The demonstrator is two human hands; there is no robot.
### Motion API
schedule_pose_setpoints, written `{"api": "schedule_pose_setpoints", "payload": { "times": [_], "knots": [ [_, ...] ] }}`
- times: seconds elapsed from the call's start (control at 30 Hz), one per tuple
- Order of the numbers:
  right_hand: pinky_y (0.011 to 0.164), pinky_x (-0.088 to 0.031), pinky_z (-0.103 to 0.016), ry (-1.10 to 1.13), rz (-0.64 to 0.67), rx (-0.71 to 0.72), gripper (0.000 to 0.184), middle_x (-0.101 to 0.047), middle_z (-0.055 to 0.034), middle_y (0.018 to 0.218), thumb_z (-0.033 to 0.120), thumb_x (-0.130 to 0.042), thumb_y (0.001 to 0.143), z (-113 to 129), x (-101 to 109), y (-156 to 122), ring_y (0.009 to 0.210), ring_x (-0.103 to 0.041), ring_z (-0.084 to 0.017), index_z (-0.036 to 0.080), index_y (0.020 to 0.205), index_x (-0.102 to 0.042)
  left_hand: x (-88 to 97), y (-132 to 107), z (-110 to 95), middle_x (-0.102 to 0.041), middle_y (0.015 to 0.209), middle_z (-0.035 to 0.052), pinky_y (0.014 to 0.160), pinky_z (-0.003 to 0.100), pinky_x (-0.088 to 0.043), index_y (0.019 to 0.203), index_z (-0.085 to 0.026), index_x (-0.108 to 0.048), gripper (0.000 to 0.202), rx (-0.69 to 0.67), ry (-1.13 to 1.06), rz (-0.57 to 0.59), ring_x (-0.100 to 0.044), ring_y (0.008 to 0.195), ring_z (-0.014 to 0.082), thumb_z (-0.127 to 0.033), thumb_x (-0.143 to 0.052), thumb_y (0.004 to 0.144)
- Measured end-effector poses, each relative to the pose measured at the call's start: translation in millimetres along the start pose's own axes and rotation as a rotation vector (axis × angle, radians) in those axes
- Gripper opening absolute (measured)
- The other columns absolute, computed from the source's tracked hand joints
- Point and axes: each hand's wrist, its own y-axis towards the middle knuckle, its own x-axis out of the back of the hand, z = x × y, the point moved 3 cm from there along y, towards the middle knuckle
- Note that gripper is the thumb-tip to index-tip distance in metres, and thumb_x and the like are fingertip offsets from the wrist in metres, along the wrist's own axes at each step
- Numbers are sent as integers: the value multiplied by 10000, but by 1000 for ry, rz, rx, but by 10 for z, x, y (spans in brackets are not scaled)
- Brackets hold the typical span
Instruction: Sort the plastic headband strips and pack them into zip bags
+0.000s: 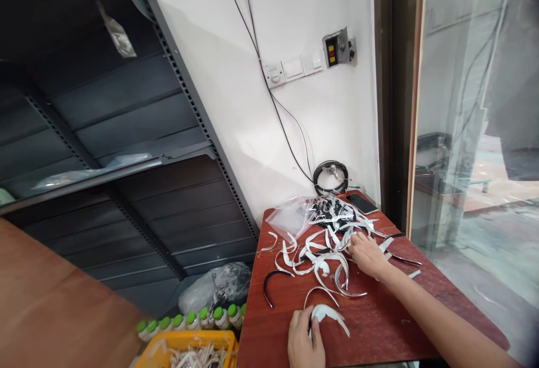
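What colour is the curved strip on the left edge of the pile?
Black; it shows best in the head view, where the strip stands out against the red-brown table.

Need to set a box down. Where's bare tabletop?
Bare wood shows on the table between the left hand and the right forearm, and along the table's left edge, beside the black strip. Crowded: the middle and back, where white strips pile around the right hand, up to the plastic bag and phone.
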Motion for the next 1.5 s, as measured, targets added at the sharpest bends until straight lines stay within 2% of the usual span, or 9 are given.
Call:
{"api": "schedule_pose_setpoints", "payload": {
  "times": [0.23,0.4,0.5,0.6,0.83,0.93,1.03,1.33,1.5],
  "knots": [
    [793,-367,-309,335,-29,-127,190,-602,-67,818,250,-519,805,-84,111,60,849,-521,-207,162,694,-646,33,0,-67,-645,909,92,787,311,-438,992,-200,-664,365,60,-17,21,-597,864,222,-434,-421,854],
    [551,-394,-247,653,8,-189,438,-563,-16,635,528,-381,866,-110,266,-29,583,-513,-145,161,722,-572,114,25,-181,-639,949,87,810,308,-422,1018,-217,-654,337,112,-47,111,-580,914,226,-421,-445,850],
    [552,-399,-239,840,31,-174,460,-548,-8,631,590,-419,840,47,355,-249,589,-508,-138,169,696,-535,163,33,-262,-636,953,81,821,311,-412,1013,-222,-648,295,136,-56,144,-575,921,224,-365,-441,860],
    [546,-382,-231,992,73,-132,389,-519,8,619,526,-485,848,343,427,-573,582,-476,-126,176,679,-511,183,26,-323,-635,933,81,821,317,-404,964,-219,-657,244,147,-38,116,-573,915,228,-270,-450,847],
    [661,-410,-266,717,34,90,154,-593,-24,773,307,-487,907,1005,484,-1286,716,-534,-159,208,860,-595,145,-45,-344,-615,907,75,809,310,-403,929,-211,-629,224,180,-7,27,-574,880,213,-179,-429,832],
    [666,-408,-271,659,-7,213,98,-589,-21,770,247,-494,908,1176,443,-1444,712,-528,-156,218,916,-587,153,-69,-346,-605,945,83,821,306,-404,967,-204,-613,235,193,-26,3,-567,904,209,-174,-419,837],
    [676,-414,-270,616,41,296,113,-600,-27,806,219,-471,921,1307,366,-1507,735,-534,-155,219,942,-582,176,-62,-362,-597,955,84,827,310,-406,976,-204,-612,225,196,-44,34,-562,910,210,-216,-427,850],
    [689,-429,-334,308,77,273,226,-590,-33,777,196,-414,926,1280,53,-1421,770,-535,-203,215,840,-623,205,11,-390,-591,910,72,807,301,-426,960,-194,-637,250,186,-55,171,-572,843,186,-278,-423,862],
    [712,-450,-320,421,34,267,219,-594,-33,818,206,-408,938,1207,119,-1409,788,-536,-182,218,915,-626,262,-12,-482,-575,959,88,810,309,-433,1033,-184,-617,268,214,-82,128,-571,849,186,-284,-448,851]
  ]
}}
